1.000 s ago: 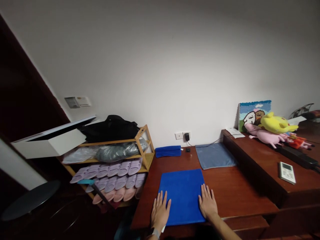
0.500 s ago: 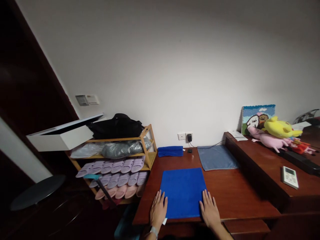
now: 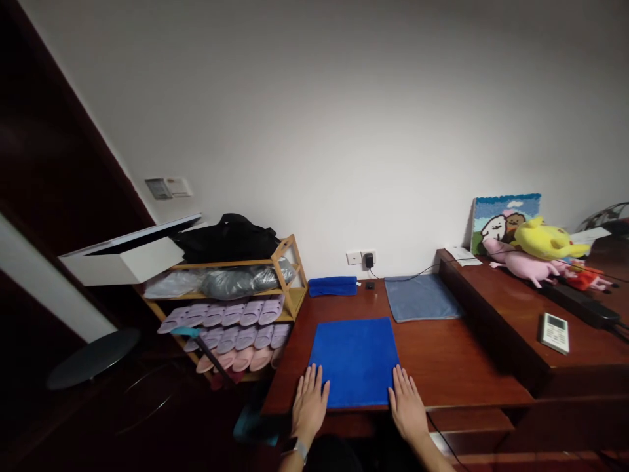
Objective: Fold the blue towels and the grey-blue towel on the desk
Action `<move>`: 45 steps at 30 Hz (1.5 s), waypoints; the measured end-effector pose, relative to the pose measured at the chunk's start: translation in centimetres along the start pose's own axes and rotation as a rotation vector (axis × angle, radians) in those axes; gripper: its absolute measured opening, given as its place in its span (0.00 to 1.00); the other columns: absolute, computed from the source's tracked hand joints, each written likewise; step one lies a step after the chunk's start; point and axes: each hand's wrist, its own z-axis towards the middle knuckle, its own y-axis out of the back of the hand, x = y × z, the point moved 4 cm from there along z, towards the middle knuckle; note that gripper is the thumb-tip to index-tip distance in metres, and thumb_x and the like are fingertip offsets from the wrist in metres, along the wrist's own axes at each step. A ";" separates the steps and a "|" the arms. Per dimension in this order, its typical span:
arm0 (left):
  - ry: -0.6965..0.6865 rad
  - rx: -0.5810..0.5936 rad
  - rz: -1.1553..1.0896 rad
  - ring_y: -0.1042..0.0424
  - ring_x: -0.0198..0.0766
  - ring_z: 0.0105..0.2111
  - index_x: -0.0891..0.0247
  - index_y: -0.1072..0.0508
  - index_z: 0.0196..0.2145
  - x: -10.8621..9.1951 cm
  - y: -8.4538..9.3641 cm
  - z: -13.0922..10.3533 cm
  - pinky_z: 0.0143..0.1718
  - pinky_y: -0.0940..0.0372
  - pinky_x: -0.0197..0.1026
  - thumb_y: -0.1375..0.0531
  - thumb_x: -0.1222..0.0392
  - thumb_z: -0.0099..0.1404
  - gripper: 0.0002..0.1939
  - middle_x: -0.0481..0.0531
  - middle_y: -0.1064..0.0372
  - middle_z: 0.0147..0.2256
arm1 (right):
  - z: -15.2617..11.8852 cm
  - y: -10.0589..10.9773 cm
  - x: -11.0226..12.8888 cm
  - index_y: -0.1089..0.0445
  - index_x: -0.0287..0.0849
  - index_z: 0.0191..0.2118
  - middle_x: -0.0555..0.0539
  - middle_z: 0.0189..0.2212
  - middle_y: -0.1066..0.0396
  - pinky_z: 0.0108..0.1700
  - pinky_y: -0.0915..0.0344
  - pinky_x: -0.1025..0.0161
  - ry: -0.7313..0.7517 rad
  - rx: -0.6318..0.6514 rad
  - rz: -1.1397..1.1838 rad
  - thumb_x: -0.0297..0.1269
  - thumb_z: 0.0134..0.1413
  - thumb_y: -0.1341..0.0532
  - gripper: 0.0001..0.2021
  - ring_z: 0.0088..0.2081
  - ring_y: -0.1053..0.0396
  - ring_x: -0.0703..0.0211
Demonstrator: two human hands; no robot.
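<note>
A bright blue cloth (image 3: 356,360) lies spread flat on the reddish-brown wooden table (image 3: 442,373), close to its front edge. My left hand (image 3: 310,401) rests palm down at the cloth's left side near the front corner, fingers stretched out. At the opposite side my right hand (image 3: 407,401) lies palm down along the cloth's edge, its fingers straight. Neither hand grips anything. Toward the wall sit a folded blue cloth (image 3: 333,286) on the left and a grey-blue cloth (image 3: 421,298), laid flat, on the right.
A wooden shoe rack (image 3: 289,262) with lilac and pink slippers, plastic-wrapped items and a black bag (image 3: 228,239) stands left of the table. On the raised right surface are plush toys (image 3: 545,239), a picture (image 3: 506,216) and a white remote (image 3: 555,333). A plug (image 3: 368,260) trails a cable.
The head view has shifted slightly, so the table and rack sit a bit higher in the picture. Both hands stay flat at the sides of the blue cloth, which looks unchanged.
</note>
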 end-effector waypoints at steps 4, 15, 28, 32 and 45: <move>-0.150 -0.005 -0.089 0.49 0.46 0.71 0.61 0.40 0.70 -8.4 0.9 1.1 0.72 0.51 0.53 0.60 0.46 0.77 0.31 0.54 0.47 0.71 | -0.1 -0.7 -0.2 0.46 0.36 0.72 0.45 0.72 0.54 0.74 0.55 0.48 0.019 -0.056 0.014 0.45 0.71 0.58 0.31 0.73 0.55 0.49; -0.235 0.145 -0.166 0.55 0.47 0.73 0.49 0.47 0.72 -14.9 -2.1 1.6 0.72 0.53 0.59 0.60 0.44 0.77 0.30 0.49 0.56 0.73 | 0.6 -1.7 -0.7 0.43 0.38 0.71 0.45 0.72 0.51 0.73 0.52 0.49 0.049 -0.102 0.031 0.44 0.71 0.58 0.30 0.72 0.52 0.49; 0.090 -0.061 0.023 0.51 0.49 0.72 0.62 0.46 0.72 2.1 -2.3 -2.9 0.71 0.51 0.55 0.57 0.47 0.76 0.32 0.56 0.51 0.72 | 1.2 0.6 0.7 0.51 0.37 0.73 0.46 0.73 0.55 0.74 0.61 0.47 -0.092 0.065 -0.011 0.44 0.69 0.61 0.32 0.74 0.58 0.50; 0.097 -0.066 0.010 0.51 0.49 0.72 0.64 0.45 0.72 1.7 -2.7 -2.9 0.71 0.52 0.55 0.58 0.47 0.76 0.33 0.57 0.50 0.72 | 4.7 2.5 1.0 0.54 0.37 0.74 0.47 0.74 0.57 0.73 0.63 0.49 -0.099 0.090 -0.019 0.44 0.70 0.63 0.32 0.74 0.60 0.52; -0.055 -0.077 -0.165 0.53 0.47 0.72 0.61 0.50 0.73 -6.3 -0.8 3.6 0.72 0.51 0.56 0.59 0.50 0.77 0.31 0.55 0.51 0.72 | 7.6 0.4 -0.2 0.59 0.35 0.74 0.47 0.75 0.61 0.74 0.66 0.50 -0.074 0.141 -0.053 0.47 0.69 0.64 0.34 0.75 0.63 0.53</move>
